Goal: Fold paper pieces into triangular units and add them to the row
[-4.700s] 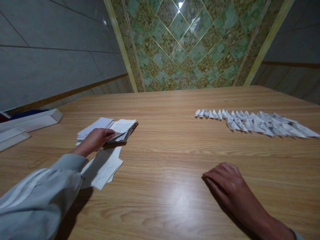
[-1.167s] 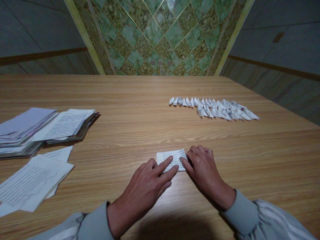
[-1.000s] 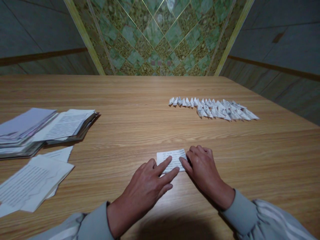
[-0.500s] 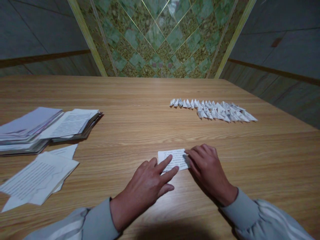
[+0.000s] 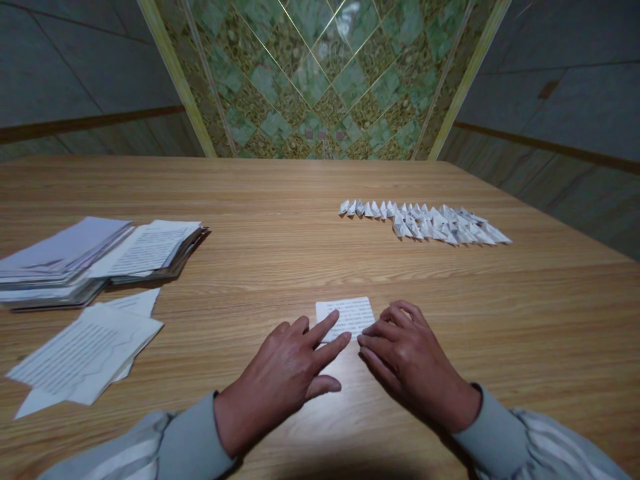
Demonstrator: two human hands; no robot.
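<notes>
A small rectangle of printed paper (image 5: 353,312) lies flat on the wooden table in front of me. Two spread fingers of my left hand (image 5: 293,363) rest on its left and lower part, with the thumb apart below. At the paper's lower right corner is my right hand (image 5: 407,353), its fingers curled and close together, the fingertips by the edge. Whether anything is between those fingertips is hidden.
Folded white paper pieces (image 5: 445,223) stand in rows at the back right of the table (image 5: 260,260). To the left lie stacks of papers (image 5: 145,247), and nearer me some loose printed sheets (image 5: 85,347). A tiled wall rises behind.
My right hand has slid from the paper's upper right side down to its lower right corner, uncovering the right edge. My left hand has shifted slightly left. The view has moved a little.
</notes>
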